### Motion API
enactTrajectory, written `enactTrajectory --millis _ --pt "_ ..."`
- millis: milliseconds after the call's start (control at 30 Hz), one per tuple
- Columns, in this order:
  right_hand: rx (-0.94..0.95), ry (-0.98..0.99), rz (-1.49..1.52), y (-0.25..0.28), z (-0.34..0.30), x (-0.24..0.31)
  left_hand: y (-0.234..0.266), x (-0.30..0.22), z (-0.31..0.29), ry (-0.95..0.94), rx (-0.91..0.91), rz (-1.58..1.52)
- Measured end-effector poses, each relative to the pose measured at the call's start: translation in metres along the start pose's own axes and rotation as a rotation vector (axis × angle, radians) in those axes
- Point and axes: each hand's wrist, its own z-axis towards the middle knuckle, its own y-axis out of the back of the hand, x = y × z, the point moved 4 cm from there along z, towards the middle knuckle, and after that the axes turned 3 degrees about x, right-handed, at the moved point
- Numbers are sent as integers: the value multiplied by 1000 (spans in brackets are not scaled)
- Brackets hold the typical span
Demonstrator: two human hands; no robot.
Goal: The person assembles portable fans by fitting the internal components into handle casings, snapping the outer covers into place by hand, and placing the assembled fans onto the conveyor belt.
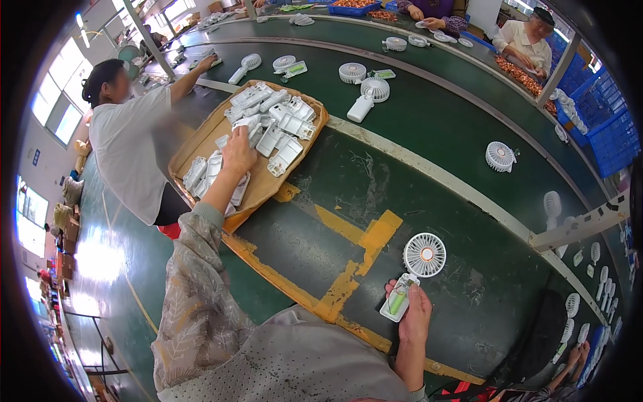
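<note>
My left hand [239, 155] reaches into a cardboard tray [271, 189] heaped with white plastic handle shells [287, 155]. Its fingers are closed around one handle shell [249, 123] on top of the pile; the fingertips are partly hidden. Low over the bench, my right hand [415, 312] grips a small white handheld fan [424, 255] by its handle. The handle's back is off, baring a green battery [398, 301] and thin wiring. The fan's round grille points away from me, up the bench.
Beyond a pale metal rail [429, 171], a green conveyor [442, 120] carries several white fans, some with batteries exposed. A co-worker in a white shirt [130, 144] reaches over the belt at left. Others sit across it. Blue crates [613, 137] stand at far right.
</note>
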Motion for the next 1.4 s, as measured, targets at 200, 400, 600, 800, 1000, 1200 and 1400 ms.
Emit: enactTrajectory --millis 200,400,600,800,1000,1200,1400 --pt "7 -2 -20 -1 0 1 33 1 9 58 -25 -232" --pt "-16 3 -19 3 0 1 56 -85 -31 -77 176 -692" --pt "6 1 -9 -1 -1 1 19 -176 -109 -509 78 -563" --pt "53 -33 30 -1 -2 3 -14 -202 -140 -657 44 -327" --pt "54 -51 69 0 0 4 21 -211 -159 -794 136 -425" --pt "61 -32 74 -1 2 4 13 -212 -172 -858 114 -392" --pt "65 -17 105 1 4 -1 11 -215 -200 -321 920 -1075"
